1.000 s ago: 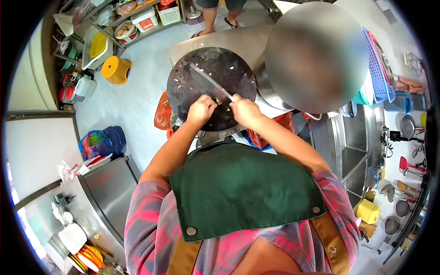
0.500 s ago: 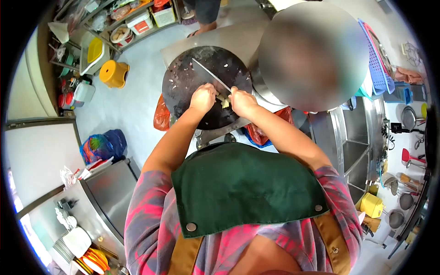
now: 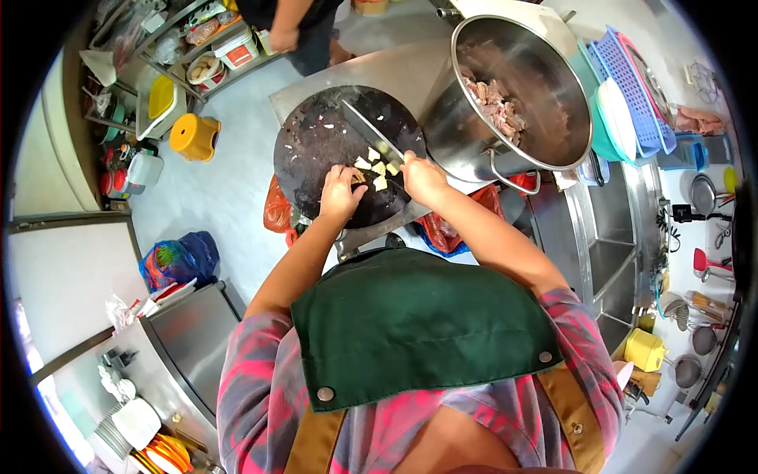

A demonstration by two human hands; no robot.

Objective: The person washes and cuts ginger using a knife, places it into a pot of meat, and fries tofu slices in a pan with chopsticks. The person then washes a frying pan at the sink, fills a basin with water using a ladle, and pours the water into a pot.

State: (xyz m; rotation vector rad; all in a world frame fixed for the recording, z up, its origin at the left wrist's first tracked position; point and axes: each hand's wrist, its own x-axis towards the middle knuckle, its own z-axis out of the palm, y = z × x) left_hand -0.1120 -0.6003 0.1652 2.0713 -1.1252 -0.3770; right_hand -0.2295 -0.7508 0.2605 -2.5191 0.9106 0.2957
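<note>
On the round dark chopping board (image 3: 308, 146), my right hand (image 3: 424, 178) grips the handle of a cleaver (image 3: 366, 129), whose blade points away to the upper left. My left hand (image 3: 339, 193) rests at the board's near side, fingers closed around a small brown-skinned piece of ginger (image 3: 358, 178), partly hidden. Between the hands lie several pale yellow ginger chunks (image 3: 380, 168), some close against the blade. Small scraps dot the rest of the board.
A tall steel pot (image 3: 450, 130) holding raw meat chunks (image 3: 497, 107) stands right of the board on the steel table (image 3: 328, 79). Another person's hand (image 3: 284, 38) shows at the top. A yellow stool (image 3: 194, 138) is on the floor at left; sinks (image 3: 612, 207) are at right.
My left hand has moved slightly down and left, away from the blade. More cut chunks show between the hands. The other person's arm has come into view, and the pot's inside now shows.
</note>
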